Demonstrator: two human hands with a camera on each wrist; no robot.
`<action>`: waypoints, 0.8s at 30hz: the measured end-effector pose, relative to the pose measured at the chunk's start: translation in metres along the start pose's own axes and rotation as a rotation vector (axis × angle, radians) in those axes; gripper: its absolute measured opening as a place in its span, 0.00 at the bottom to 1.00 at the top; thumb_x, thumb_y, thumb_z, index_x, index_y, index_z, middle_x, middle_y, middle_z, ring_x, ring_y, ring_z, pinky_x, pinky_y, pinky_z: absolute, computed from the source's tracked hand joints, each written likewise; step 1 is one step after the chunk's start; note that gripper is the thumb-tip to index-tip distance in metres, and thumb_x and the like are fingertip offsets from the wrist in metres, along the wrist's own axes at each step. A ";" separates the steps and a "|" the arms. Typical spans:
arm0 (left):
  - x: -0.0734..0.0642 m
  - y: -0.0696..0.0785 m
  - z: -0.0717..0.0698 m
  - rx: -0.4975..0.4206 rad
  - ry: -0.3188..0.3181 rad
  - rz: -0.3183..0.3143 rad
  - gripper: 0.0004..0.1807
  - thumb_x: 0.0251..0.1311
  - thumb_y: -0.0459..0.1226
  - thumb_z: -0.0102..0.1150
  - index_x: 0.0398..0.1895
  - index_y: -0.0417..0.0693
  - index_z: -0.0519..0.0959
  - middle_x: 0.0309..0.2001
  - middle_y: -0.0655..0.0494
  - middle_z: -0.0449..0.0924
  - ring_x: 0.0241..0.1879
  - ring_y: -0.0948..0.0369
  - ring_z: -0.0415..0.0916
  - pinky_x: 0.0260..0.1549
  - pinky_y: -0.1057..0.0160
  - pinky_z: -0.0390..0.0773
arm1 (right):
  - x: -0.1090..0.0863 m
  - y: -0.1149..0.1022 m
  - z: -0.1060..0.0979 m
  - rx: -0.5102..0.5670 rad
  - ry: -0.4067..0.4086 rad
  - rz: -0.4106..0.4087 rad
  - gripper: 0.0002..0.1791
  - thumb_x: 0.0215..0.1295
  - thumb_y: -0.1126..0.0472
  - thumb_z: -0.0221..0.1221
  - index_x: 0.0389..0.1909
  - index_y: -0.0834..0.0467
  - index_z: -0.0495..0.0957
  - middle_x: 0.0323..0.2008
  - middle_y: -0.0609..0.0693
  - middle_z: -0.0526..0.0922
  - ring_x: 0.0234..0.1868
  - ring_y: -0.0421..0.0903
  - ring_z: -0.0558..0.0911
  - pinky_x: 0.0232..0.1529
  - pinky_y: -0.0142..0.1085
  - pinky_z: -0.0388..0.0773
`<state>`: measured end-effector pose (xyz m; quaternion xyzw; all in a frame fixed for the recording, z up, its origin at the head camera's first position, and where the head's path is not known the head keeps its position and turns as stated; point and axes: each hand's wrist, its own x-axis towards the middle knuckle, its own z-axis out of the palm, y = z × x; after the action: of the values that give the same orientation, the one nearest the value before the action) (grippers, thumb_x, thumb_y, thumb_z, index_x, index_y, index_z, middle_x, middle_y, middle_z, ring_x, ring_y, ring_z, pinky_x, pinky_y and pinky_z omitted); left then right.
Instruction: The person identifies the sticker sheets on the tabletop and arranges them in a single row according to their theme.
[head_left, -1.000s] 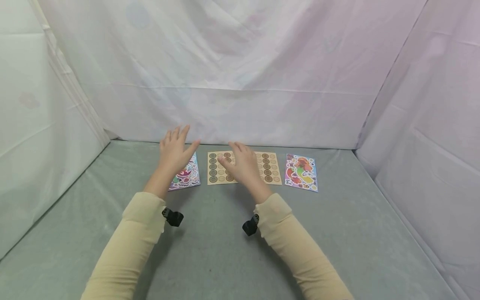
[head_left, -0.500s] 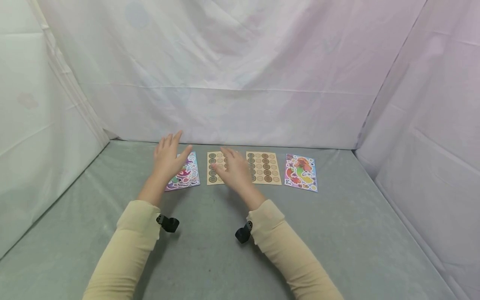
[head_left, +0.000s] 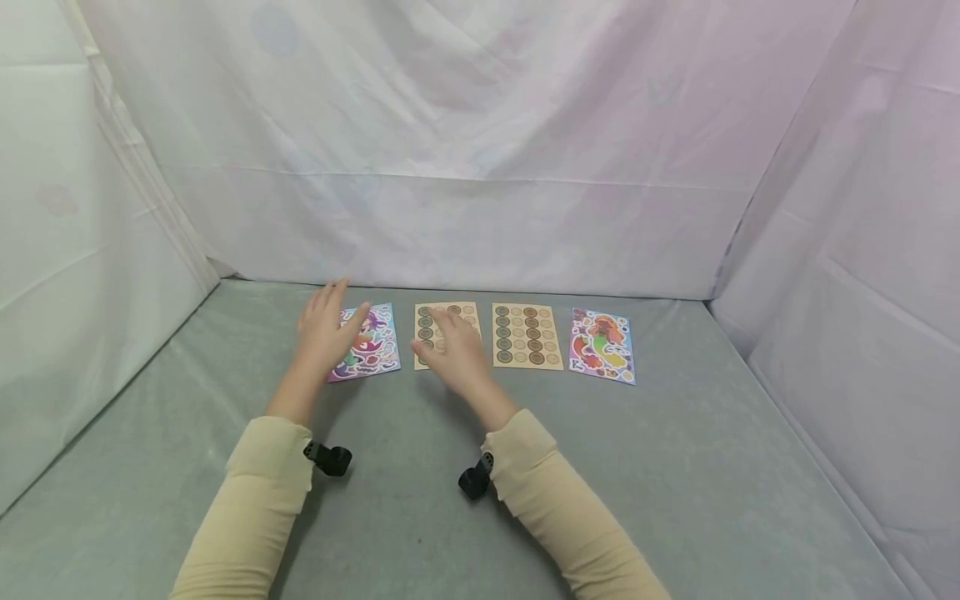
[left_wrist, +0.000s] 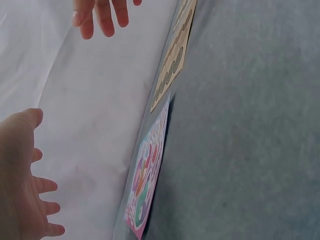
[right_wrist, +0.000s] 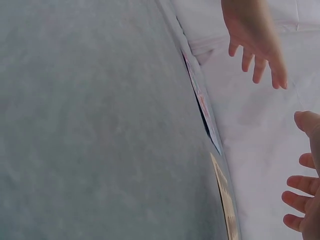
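My left hand (head_left: 321, 333) hovers over the left edge of a colourful sticker sheet (head_left: 377, 342), fingers spread and holding nothing. Part of that sheet is hidden behind the hand. My right hand (head_left: 456, 354) hangs above a tan sheet (head_left: 468, 310) printed with rows of round marks, covering much of it, its fingers loosely extended. In the left wrist view the colourful sheet (left_wrist: 145, 175) lies flat on the grey cloth, apart from the left hand's fingers (left_wrist: 46, 185). The right wrist view shows both hands raised, with nothing in the right hand's fingers (right_wrist: 300, 200).
A second tan sheet (head_left: 527, 336) with round marks lies right of the first. Further right is another colourful sheet (head_left: 602, 346) with fruit-like pictures. Grey cloth (head_left: 420, 500) covers the table, and white curtains (head_left: 465, 225) enclose its back and sides. Each wrist carries a small black camera (head_left: 327, 458).
Both hands have drawn back toward the person and to the left, uncovering the second tan sheet and more of the left colourful sheet. The sheets have stayed in place.
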<state>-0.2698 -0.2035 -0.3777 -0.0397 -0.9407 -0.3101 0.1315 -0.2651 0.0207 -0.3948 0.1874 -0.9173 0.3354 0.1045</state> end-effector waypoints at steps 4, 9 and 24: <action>-0.002 -0.006 0.001 -0.017 0.003 0.001 0.39 0.70 0.57 0.40 0.76 0.45 0.47 0.73 0.35 0.44 0.71 0.37 0.39 0.63 0.33 0.39 | -0.002 -0.001 0.004 0.044 -0.009 0.018 0.34 0.63 0.46 0.61 0.68 0.53 0.66 0.65 0.53 0.69 0.66 0.52 0.65 0.64 0.48 0.62; -0.003 -0.014 0.002 -0.027 0.011 -0.010 0.39 0.70 0.53 0.43 0.75 0.42 0.47 0.72 0.35 0.47 0.70 0.38 0.41 0.63 0.34 0.40 | -0.004 -0.003 0.010 0.090 -0.037 0.025 0.33 0.64 0.48 0.61 0.67 0.54 0.66 0.64 0.53 0.69 0.64 0.52 0.67 0.62 0.47 0.64; -0.012 -0.033 0.002 -0.156 0.024 -0.069 0.35 0.71 0.46 0.44 0.73 0.33 0.50 0.70 0.30 0.49 0.69 0.36 0.46 0.66 0.41 0.45 | -0.012 -0.014 0.025 0.239 -0.070 0.090 0.30 0.66 0.51 0.60 0.66 0.57 0.68 0.63 0.53 0.71 0.64 0.50 0.69 0.62 0.44 0.66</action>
<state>-0.2636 -0.2287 -0.4009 -0.0135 -0.9128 -0.3874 0.1286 -0.2506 -0.0025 -0.4096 0.1690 -0.8815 0.4396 0.0341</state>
